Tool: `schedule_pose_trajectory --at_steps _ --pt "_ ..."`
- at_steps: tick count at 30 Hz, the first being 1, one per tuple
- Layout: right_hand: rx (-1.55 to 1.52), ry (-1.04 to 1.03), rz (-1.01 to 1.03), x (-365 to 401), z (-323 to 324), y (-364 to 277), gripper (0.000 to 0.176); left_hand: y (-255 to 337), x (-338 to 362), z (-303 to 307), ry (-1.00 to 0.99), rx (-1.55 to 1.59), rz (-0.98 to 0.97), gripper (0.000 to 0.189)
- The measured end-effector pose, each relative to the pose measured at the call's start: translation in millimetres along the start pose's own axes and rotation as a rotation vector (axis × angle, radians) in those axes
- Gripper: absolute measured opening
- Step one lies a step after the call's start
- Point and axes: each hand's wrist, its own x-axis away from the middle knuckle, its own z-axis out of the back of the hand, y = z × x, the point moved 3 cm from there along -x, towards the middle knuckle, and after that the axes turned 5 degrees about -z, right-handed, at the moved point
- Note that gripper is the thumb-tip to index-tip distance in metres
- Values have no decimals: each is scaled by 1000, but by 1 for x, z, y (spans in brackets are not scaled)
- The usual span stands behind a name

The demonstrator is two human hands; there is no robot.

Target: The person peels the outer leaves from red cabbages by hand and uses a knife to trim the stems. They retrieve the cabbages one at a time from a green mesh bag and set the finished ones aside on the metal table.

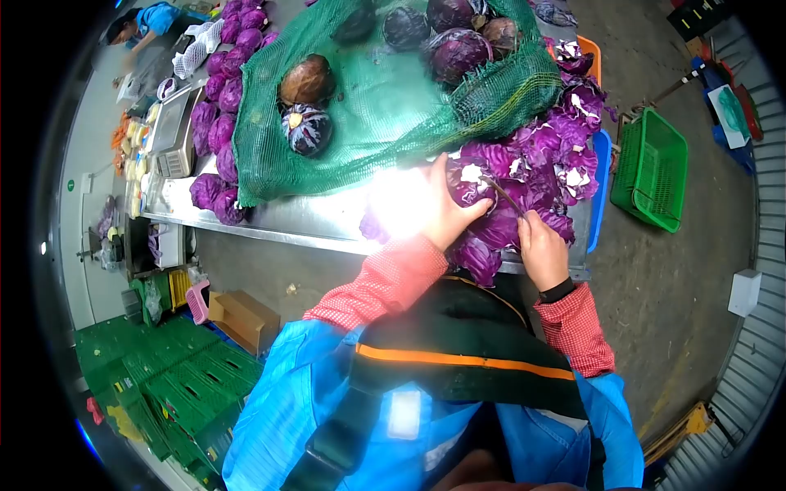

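Note:
A red cabbage (468,190) with a pale cut stem rests near the front edge of the metal table (311,227). My left hand (446,209) holds its left side, thumb and fingers spread around it; strong glare washes out part of this hand. In my right hand (542,250) is a thin knife (506,199), its blade reaching toward the cabbage's stem. Loose purple leaves (565,135) are heaped to the right of and below the cabbage. Behind it, a green mesh sack (368,123) lies spread out with several cabbages (458,56) on it.
Along the left stand rows of cabbages (221,135) and a scale (174,135). A blue crate (600,188) touches the table's right side; a green basket (651,170) is on the floor beyond. Another person (151,23) leans in at the far left.

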Motion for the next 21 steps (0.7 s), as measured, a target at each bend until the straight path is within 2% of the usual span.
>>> schedule_pose_trajectory --at_steps 3,5,7,9,10,12,15,17,19,21 --pt "-79 93 -198 4 -3 26 22 -3 -1 1 -24 -137 -4 102" --pt "-13 86 -235 4 20 37 23 -5 -3 2 -35 -220 -13 101" --pt "-82 97 -85 6 22 26 21 -6 -3 0 -40 -258 -62 101" --pt "-31 58 50 9 19 0 18 -8 -4 -4 -51 -222 -25 101" --pt "163 84 114 10 13 -8 19 -7 -6 -2 -74 -247 11 101" --pt "252 93 81 8 8 -8 19 -5 -7 3 -111 -284 61 101" --pt "316 122 -21 -6 3 23 21 0 -4 2 -64 -301 -7 101" --pt "141 111 -211 -27 4 70 24 -1 2 3 -55 -164 20 101" --pt "72 146 -200 -37 19 63 26 -2 1 5 -37 -101 24 101" --pt "-30 125 -19 -35 13 37 25 -2 -1 5 -35 -105 7 101"
